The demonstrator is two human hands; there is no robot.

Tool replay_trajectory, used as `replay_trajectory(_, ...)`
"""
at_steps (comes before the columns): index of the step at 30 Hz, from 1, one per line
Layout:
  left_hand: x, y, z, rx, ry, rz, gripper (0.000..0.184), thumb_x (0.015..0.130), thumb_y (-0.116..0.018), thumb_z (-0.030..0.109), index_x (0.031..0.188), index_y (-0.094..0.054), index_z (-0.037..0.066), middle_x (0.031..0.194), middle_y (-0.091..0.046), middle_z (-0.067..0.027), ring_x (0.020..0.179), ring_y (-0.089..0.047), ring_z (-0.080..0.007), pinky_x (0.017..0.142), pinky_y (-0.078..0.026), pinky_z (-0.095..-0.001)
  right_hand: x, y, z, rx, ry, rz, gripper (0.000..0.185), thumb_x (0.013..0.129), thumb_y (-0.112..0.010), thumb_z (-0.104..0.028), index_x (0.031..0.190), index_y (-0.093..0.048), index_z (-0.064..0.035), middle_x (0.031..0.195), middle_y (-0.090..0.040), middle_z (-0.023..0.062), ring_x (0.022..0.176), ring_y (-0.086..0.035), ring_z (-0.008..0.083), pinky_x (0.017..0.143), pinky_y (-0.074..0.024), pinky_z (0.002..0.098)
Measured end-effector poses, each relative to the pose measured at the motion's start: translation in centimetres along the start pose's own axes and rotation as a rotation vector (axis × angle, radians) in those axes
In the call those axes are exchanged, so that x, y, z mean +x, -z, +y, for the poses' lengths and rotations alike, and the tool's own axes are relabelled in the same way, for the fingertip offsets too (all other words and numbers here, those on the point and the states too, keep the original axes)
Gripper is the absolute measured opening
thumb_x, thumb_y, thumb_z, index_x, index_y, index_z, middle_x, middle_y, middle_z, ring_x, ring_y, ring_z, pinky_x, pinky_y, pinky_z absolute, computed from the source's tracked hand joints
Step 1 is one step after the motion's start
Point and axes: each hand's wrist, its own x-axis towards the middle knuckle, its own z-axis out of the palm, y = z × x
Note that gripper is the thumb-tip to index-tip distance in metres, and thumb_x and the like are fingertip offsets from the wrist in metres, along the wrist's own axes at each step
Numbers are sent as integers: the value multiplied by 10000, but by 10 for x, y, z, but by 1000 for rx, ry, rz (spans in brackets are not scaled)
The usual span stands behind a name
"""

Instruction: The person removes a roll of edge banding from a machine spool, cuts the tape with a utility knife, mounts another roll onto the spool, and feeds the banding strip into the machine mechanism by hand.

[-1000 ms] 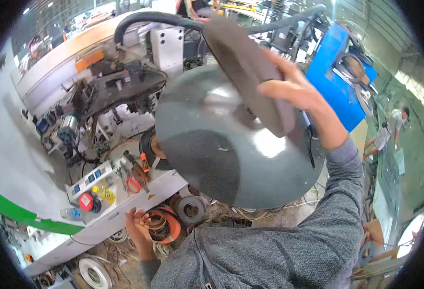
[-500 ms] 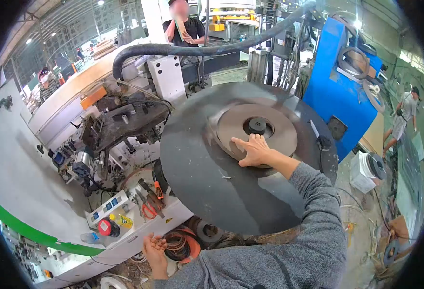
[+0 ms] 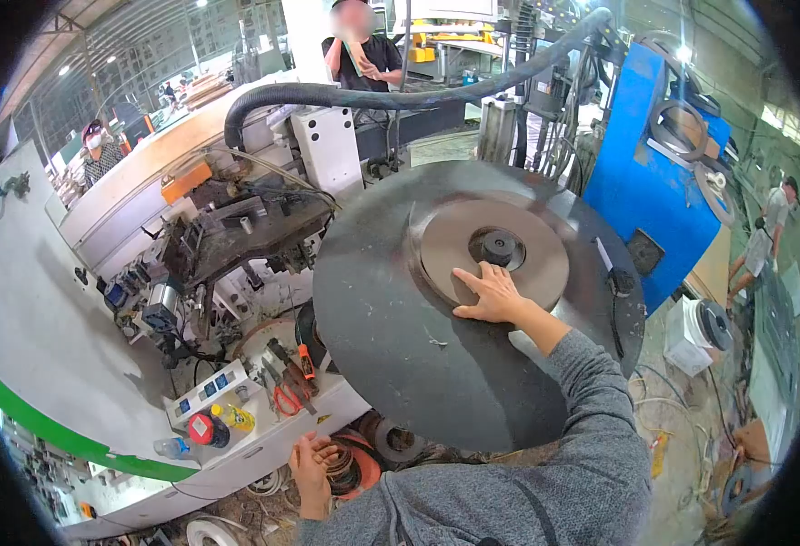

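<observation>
A brown coil of tape [image 3: 536,264] lies flat on a large grey disc [image 3: 372,346], around a black hub [image 3: 497,246] at the centre. My right hand [image 3: 493,296] rests on the coil's near side, its fingers spread and the fingertips close to the hub. Lower down, my left hand [image 3: 313,464] hangs near the white cabinet's edge, its fingers loosely curled with a gap between them and nothing visible in them. Behind it is an orange ring with coils [image 3: 363,471].
Red-handled scissors [image 3: 286,399], bottles [image 3: 234,417] and an orange-handled tool stand on the white cabinet [image 3: 263,464]. A black hose [image 3: 418,98] arches over the disc. A blue machine [image 3: 636,164] is at the right. Co-workers [image 3: 368,55] stand beyond the machinery.
One second ago my right hand held the coil tilted above the disc; now the coil lies flat around the hub with the hand on it. My left hand has moved slightly right.
</observation>
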Motion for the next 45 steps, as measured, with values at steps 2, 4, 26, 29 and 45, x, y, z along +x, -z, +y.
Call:
replay_trajectory(2,2,3,-2,27,-11,7,325,951,-439,311,1082,-477,16,855,-600,-114,691,-613,-185,586,-503,-276,0,0,-1,9,-3,-1,752,695,-627,-539,1338,-387,-232,1168,-409,266,1122,-384,413,971,-278,469)
replay_trajectory(4,0,3,-2,39,-14,5,324,951,-442,308,1083,-477,14,864,-602,-116,694,-613,-180,586,-502,-273,1,-2,1,15,-1,4,743,693,-633,-528,1332,-395,-232,1162,-413,261,1115,-389,415,969,-283,468)
replay_trajectory(26,-19,67,-30,60,50,251,374,936,-475,344,1110,-521,16,912,-604,-74,741,-584,-133,650,-485,-286,-4,18,-79,-83,69,117,752,719,-676,-462,1338,-412,-125,1347,-356,275,1254,-345,394,1018,-285,453)
replay_trajectory(29,-15,105,-72,49,205,343,463,907,-504,409,1129,-514,3,917,-615,-99,774,-597,-159,655,-496,-277,-17,9,-171,388,251,72,679,717,-724,-331,1275,-469,-41,1281,-470,212,1195,-444,348,985,-354,409)
replay_trajectory(45,-90,216,-233,435,495,539,289,899,-545,224,1004,-549,-45,744,-591,-76,575,-562,-114,501,-477,-247,-107,-450,-303,360,269,-1205,420,799,-569,-312,1077,-563,3,1036,-583,228,956,-557,382,817,-442,470)
